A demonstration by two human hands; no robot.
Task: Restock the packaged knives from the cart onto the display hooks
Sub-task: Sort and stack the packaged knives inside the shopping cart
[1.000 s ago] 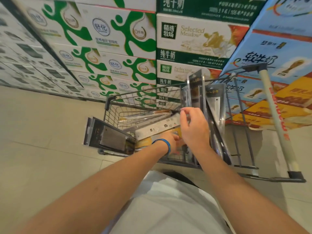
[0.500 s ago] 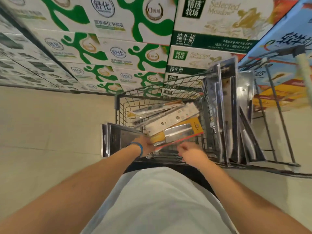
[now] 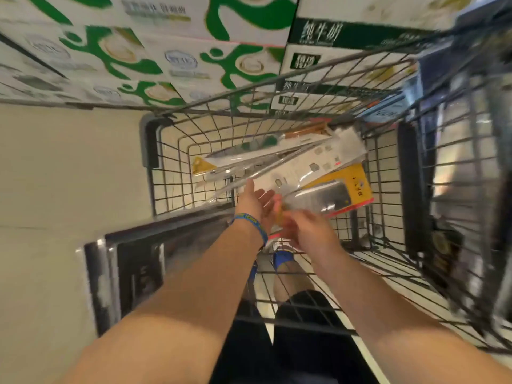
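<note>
Two hands meet low inside the wire cart [image 3: 151, 145]. Fingers [image 3: 266, 195] of the left hand [image 3: 256, 202] are straight and spread, holding nothing, and the thumb tip touches the edge of a long clear pack [image 3: 302, 169]. The right hand [image 3: 309, 231] shows its back, with fingers bent toward the near end of a knife pack [image 3: 332, 195]. Blur hides whether they grip it. That knife pack has a yellow card with a red edge, and a broad steel blade under clear plastic. It lies slanted in the cart, just beyond both hands, under the paler packs [image 3: 257, 155] stacked across it. A blue wristband [image 3: 250, 221] circles the left wrist. Green-and-white cartons [image 3: 133, 51] are stacked beyond the cart.
</note>
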